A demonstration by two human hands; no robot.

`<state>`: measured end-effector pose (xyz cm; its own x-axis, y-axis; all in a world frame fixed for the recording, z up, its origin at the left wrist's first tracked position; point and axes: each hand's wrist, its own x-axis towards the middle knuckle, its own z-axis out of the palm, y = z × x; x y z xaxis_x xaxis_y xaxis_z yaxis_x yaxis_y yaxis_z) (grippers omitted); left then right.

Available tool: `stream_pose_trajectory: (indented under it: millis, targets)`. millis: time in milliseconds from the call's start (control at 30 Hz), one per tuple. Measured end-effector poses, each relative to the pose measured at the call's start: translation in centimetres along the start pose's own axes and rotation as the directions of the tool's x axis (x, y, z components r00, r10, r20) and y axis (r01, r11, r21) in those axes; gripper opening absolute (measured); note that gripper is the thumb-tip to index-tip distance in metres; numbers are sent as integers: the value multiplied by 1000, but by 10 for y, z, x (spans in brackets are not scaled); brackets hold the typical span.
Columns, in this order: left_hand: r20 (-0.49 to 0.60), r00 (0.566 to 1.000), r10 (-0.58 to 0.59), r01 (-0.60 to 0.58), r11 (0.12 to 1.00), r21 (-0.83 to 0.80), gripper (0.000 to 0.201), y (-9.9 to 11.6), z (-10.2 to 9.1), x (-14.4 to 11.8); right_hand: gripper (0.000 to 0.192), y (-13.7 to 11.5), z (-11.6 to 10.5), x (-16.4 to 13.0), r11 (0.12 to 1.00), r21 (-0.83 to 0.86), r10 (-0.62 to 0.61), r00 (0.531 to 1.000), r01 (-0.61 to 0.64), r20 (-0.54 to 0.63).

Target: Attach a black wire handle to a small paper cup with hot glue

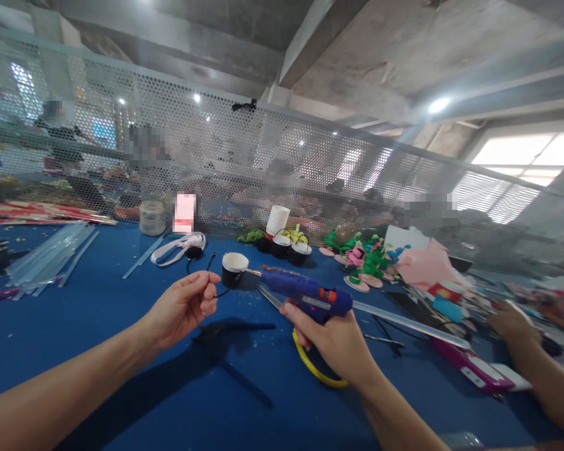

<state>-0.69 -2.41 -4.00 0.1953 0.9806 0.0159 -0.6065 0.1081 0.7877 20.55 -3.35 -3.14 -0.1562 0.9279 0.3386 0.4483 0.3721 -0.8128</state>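
Observation:
My left hand is closed in a pinch on a thin black cord, which runs to the side of a small paper cup. The cup is white inside, with a black wrap around its outside. Wrapped round the handle of a blue hot glue gun is my right hand. The gun's nozzle points left and appears at the cup's right side; I cannot tell whether it touches. A long clear glue stick sticks out of its back. Under my right hand lie scissors with a yellow handle.
Clear glue sticks lie at left. A jar, a phone and white ribbon stand or lie along the mesh partition. Behind are black-wrapped cups and green craft pieces. Another person's hand is at right.

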Motion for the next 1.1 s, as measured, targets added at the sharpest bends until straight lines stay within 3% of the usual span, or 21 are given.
stream_pose_trajectory:
  millis: [100,267,467,533,633,733,800,867,1100]
  targets:
    - [-16,1000,21,-21,1000,11,19,2,0,1,28,-1,-4,1,998,45,29,998,-32,54]
    - [-86,993,82,-72,991,117,15,3,-4,5,27,-2,-8,1,989,137,28,968,-63,248]
    - [-30,989,143,-121,918,378,13,1,-6,5,24,-9,-11,15,969,234,40,984,-80,173]
    - [-9,987,160,-140,889,436,15,2,-5,4,23,-3,-15,28,965,241,66,985,-104,160]
    - [-17,981,192,-160,859,487,15,3,-2,2,27,17,-23,54,965,229,119,992,-124,37]
    - [-42,979,200,-153,852,500,14,4,0,2,26,44,-29,83,975,104,202,979,-198,-29]
    - [-59,978,201,-145,853,501,14,5,1,3,31,62,-30,99,953,-132,270,962,-273,-41]
    - [-64,976,207,-148,853,501,14,6,1,3,34,78,-30,111,927,-216,302,952,-306,-52]
    - [-127,967,222,-129,853,505,15,12,4,8,45,110,-34,137,743,-550,395,913,-381,-100]
